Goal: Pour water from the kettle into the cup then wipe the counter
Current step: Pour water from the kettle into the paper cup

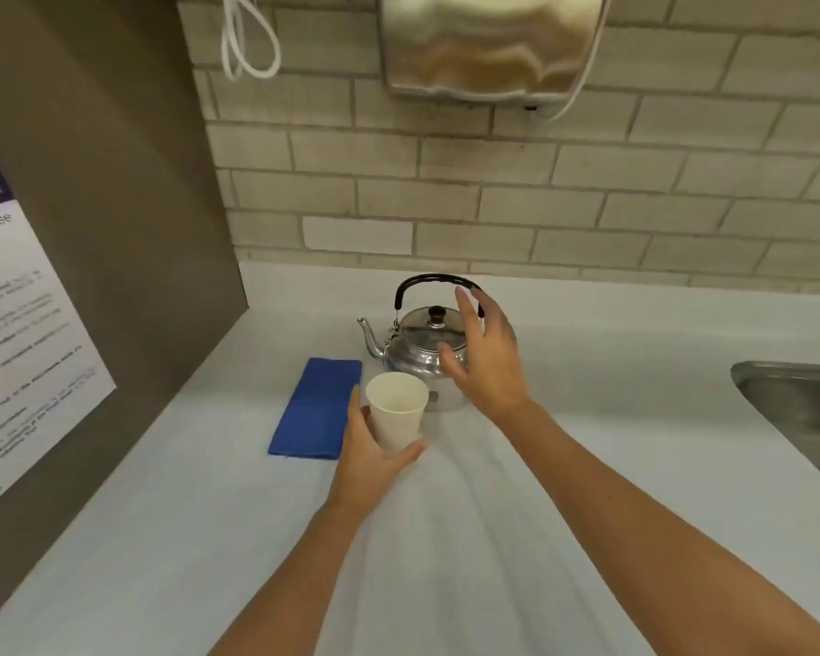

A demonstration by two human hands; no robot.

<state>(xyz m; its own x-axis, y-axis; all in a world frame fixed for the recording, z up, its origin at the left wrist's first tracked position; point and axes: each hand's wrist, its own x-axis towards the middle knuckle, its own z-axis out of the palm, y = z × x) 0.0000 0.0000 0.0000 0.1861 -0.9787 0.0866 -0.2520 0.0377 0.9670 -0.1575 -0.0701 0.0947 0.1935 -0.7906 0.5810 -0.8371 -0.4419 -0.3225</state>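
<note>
A steel kettle (420, 345) with a black arched handle stands near the back of the white counter (446, 537), its spout pointing left. My right hand (486, 357) hovers open in front of the kettle's right side, fingers spread just below the handle, holding nothing. A white paper cup (396, 409) sits upright in front of the kettle, and my left hand (370, 459) is wrapped around its lower part. A folded blue cloth (316, 409) lies flat to the left of the cup.
A steel sink (801, 409) is set into the counter at the right edge. A grey side panel with a printed notice (20, 352) closes off the left. A metal dispenser (488, 45) and a white cord (247, 40) hang on the brick wall.
</note>
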